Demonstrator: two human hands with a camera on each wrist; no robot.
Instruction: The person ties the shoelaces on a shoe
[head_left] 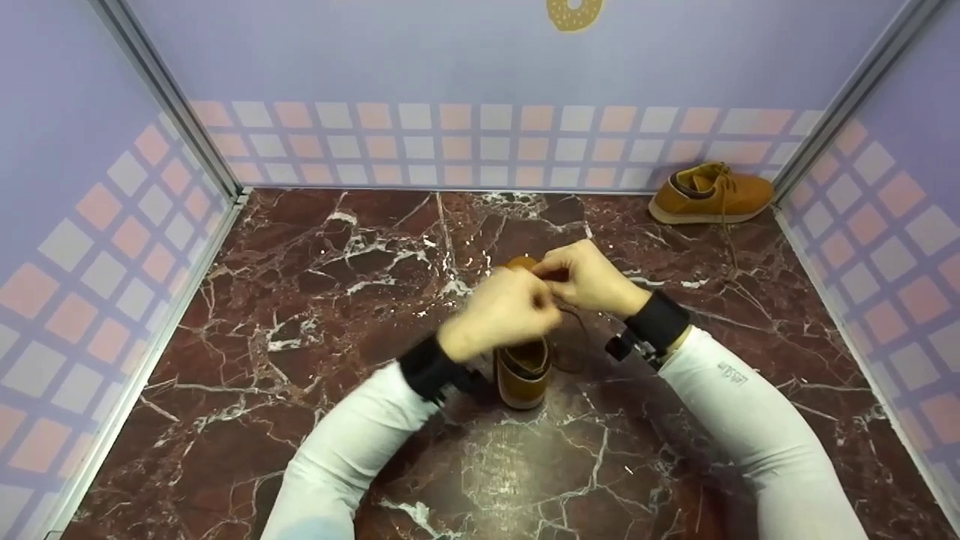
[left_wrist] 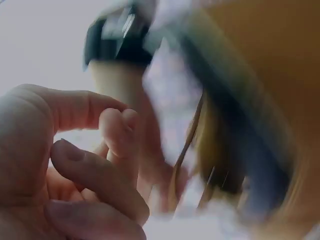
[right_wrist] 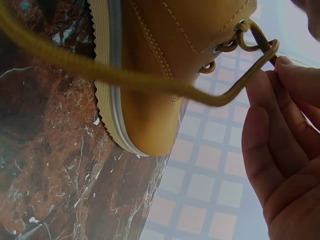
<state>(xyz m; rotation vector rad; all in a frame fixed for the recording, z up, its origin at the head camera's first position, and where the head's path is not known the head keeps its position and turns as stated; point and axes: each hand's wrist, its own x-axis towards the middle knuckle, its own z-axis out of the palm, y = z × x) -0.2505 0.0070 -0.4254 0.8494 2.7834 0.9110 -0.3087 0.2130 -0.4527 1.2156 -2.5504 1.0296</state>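
Note:
A tan leather shoe (head_left: pixel 523 388) stands on the marbled surface with its heel toward me and its toe pointing away. My right hand (head_left: pixel 589 279) is over its front right side. In the right wrist view its thumb and fingertips pinch the brown shoelace (right_wrist: pixel 215 99) close to the top eyelet, and a long stretch of lace crosses in front of the shoe. My left hand (head_left: pixel 504 311), blurred, hovers over the shoe opening. Its fingers (left_wrist: pixel 100 192) are curled, with fingertips close together; I cannot tell whether lace is between them. Part of the shoe is hidden beneath both hands.
A matching tan shoe (head_left: pixel 675 206) sits in the far right corner, its toe to the right and a lace trailing onto the dark red marbled surface (head_left: pixel 337 420). Lilac panels with a pink and white check (head_left: pixel 454 142) enclose the back and both sides.

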